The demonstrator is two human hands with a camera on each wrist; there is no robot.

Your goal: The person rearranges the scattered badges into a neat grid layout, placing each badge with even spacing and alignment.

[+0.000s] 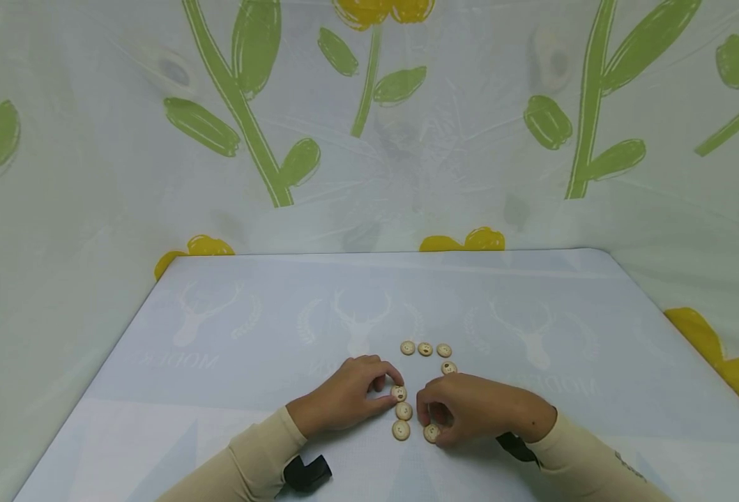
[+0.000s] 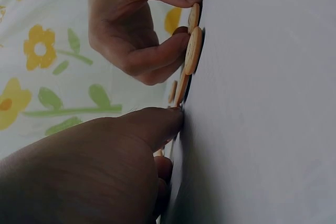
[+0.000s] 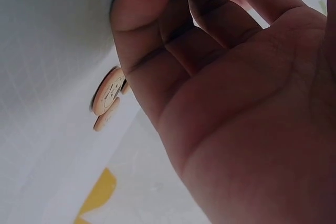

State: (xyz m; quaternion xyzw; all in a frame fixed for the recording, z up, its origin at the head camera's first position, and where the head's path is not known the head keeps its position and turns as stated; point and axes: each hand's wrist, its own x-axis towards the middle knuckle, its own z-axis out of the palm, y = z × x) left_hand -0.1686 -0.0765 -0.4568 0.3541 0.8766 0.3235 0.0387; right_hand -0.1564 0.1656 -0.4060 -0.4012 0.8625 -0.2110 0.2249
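Note:
Small round wooden discs with printed faces lie on the table. My left hand (image 1: pixel 352 394) has its thumb and index finger on either side of the upper disc (image 1: pixel 399 393) of a short column. Directly below it in that column sit a second disc (image 1: pixel 404 411) and a third disc (image 1: pixel 401 430). Just right of the column, my right hand (image 1: pixel 473 408) pinches another disc (image 1: pixel 431 434) between thumb and fingers. The left wrist view shows this pinched disc (image 2: pixel 193 17) standing edge-on near the table surface. In the right wrist view the palm hides the fingertips' hold.
Beyond the hands, a row of three discs (image 1: pixel 425 349) lies on the pale printed table (image 1: pixel 269 307). One more disc (image 1: pixel 448 367) sits below the row's right end, partly behind the right hand. A flower-patterned sheet (image 1: pixel 457 153) hangs behind the table.

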